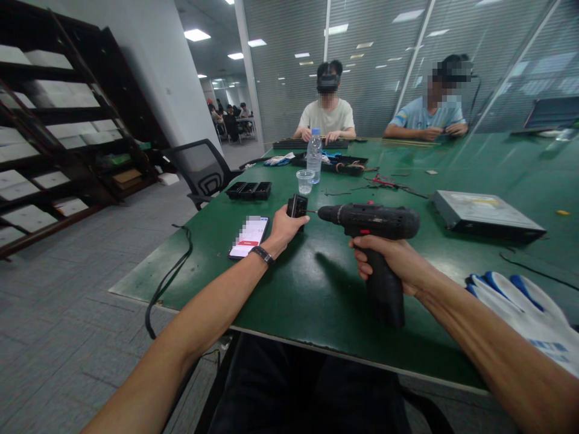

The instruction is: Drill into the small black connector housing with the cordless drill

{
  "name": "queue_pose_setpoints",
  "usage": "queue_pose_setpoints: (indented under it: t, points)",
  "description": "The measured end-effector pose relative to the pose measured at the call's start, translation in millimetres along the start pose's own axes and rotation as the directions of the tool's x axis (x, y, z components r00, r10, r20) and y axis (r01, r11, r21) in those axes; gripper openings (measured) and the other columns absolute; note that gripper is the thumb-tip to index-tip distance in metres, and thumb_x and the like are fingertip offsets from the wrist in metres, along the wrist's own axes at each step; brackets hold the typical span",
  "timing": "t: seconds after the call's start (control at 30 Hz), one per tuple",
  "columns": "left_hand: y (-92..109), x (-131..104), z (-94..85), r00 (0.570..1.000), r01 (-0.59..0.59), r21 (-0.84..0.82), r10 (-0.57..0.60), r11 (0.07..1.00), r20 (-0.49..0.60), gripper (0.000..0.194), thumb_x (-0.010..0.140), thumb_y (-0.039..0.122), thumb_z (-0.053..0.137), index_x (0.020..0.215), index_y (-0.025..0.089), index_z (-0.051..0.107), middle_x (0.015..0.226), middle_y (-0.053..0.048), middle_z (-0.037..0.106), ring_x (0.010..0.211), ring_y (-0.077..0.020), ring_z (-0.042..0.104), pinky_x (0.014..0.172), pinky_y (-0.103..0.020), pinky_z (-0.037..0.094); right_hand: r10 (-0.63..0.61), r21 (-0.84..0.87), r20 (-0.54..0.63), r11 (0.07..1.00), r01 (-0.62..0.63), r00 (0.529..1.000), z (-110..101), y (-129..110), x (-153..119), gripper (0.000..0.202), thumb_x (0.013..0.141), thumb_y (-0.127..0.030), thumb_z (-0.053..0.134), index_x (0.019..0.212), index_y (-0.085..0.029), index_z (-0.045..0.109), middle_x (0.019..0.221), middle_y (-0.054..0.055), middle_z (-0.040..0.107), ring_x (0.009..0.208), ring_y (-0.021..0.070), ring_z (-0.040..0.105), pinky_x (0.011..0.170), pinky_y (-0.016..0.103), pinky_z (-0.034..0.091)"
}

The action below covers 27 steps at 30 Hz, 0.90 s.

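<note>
My right hand [384, 259] is wrapped round the grip of a black cordless drill [375, 220], which lies level with its chuck pointing left. A thin bit runs from the chuck to a small black boxy part [297, 207]. That part is held upright above the table by my left hand [287, 229], thumb along its near side. The bit's tip meets or almost meets the part's right face; I cannot tell which. Just left of my left wrist lies a phone [248, 237] with its screen lit.
The green table [289, 301] carries a black compartment tray [248, 190], a plastic cup [305, 181], a water bottle [314, 158], a flat metal box [488, 214], wires [393, 184] and white-and-blue gloves [520, 307]. Two people sit across. A mesh chair [203, 169] stands at the left edge.
</note>
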State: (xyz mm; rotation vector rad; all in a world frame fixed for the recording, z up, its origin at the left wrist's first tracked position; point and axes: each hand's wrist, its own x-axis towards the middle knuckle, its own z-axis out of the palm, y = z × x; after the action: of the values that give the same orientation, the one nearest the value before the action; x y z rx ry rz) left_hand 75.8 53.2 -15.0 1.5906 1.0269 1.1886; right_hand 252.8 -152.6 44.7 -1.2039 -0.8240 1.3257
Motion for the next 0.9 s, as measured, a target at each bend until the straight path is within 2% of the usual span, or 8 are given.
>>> queue_pose_setpoints:
  t: [0.33,0.9]
  points:
    - [-2.9,1.7,0.1,1.000,0.000,-0.025,0.000,1.000,-0.002,0.038,0.068,0.022,0.091,0.102,0.014,0.075,0.099,-0.009,0.078,0.088,-0.0215,0.069,0.087,-0.035,0.055,-0.004,0.012,0.011,1.000,0.004,1.000,-1.0,0.5,-0.3,0.022,0.078,-0.030,0.087,0.080,-0.017,0.069,0.060,-0.002,0.057,0.047,0.0127,0.053,0.045,0.027,0.050]
    - [-6.1,3.3,0.5,1.000,-0.006,-0.004,0.006,1.000,-0.004,0.040,0.069,0.023,0.090,0.105,0.013,0.075,0.101,-0.010,0.078,0.088,-0.0220,0.069,0.083,-0.034,0.054,-0.010,0.003,0.007,1.000,0.009,1.000,-1.1,0.8,0.9,0.023,0.075,-0.031,0.088,0.080,-0.017,0.070,0.060,-0.002,0.058,0.046,0.0125,0.053,0.044,0.027,0.051]
